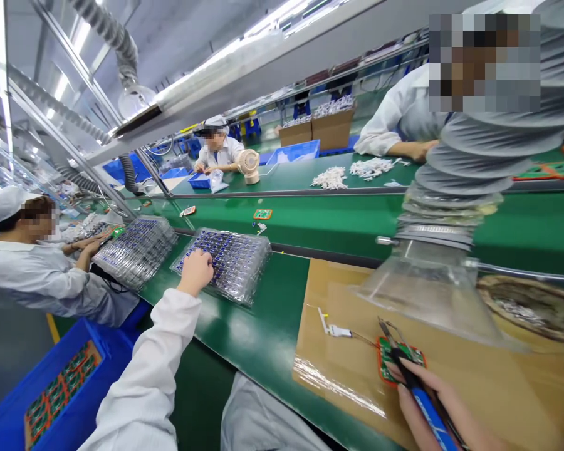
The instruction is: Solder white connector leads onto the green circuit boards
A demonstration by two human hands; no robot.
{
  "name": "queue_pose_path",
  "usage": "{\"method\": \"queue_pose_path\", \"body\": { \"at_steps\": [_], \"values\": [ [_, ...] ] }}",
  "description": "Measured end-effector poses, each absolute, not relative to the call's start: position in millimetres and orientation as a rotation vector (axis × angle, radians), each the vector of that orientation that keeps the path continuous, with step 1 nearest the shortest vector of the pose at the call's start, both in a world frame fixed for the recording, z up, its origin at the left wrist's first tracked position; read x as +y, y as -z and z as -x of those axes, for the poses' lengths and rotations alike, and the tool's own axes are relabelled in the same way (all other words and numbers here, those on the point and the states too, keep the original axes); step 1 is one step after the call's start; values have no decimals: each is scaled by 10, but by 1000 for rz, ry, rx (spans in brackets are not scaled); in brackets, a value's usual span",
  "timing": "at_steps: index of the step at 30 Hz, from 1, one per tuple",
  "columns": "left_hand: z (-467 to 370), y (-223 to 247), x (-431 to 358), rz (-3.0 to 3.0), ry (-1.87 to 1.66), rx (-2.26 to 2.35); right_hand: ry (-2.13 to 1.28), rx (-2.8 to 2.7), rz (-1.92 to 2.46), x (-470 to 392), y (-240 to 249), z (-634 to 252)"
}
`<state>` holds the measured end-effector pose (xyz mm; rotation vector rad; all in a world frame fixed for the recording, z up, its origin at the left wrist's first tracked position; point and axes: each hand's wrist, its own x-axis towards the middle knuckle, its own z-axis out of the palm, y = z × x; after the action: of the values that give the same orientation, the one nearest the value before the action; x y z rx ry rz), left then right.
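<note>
My left hand reaches to the near left part of a stack of clear plastic trays filled with rows of small blue-marked parts. Its fingers are curled down onto the tray; what they pinch, if anything, is hidden. In my right hand is a blue and black soldering iron, its tip pointing away from me. The iron crosses over a green circuit board with an orange edge, which lies on a tan sheet. To the left of the board lies a white connector with a thin wire.
A clear fume hood on a grey hose hangs above the tan sheet. At right stands a round container. Another board lies on the green belt. Co-workers sit at left and across. A blue bin holds boards.
</note>
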<state>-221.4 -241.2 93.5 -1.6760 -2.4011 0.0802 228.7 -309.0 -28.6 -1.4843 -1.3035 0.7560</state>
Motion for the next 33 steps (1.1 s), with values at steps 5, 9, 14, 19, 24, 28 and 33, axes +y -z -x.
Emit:
{"method": "queue_pose_path", "body": {
  "at_steps": [5, 9, 14, 19, 24, 28, 33],
  "values": [
    [2196, -1054, -2352, 1750, -181, -2380, -658, -1656, 1464, -3074, 413, -2476],
    [2316, -1091, -2306, 1796, -320, -2312, -604, -1731, 1370, -3070, 447, -2569],
    [2509, -1067, -2200, 1863, -419, -2260, -582, -1695, 1291, -3108, 438, -2682],
    [2504, -1187, -2175, 1910, -509, -2152, -593, -1699, 1306, -3131, 401, -2684],
    [2292, -1328, -2243, 1960, -165, -2196, -596, -1685, 1365, -3104, 359, -2660],
    [1650, -1245, -2412, 2145, 771, -2312, -596, -1657, 1377, -3106, 345, -2643],
    [393, -703, -2577, 2269, 2196, -2317, -599, -1646, 1334, -3123, 337, -2647]
  ]
}}
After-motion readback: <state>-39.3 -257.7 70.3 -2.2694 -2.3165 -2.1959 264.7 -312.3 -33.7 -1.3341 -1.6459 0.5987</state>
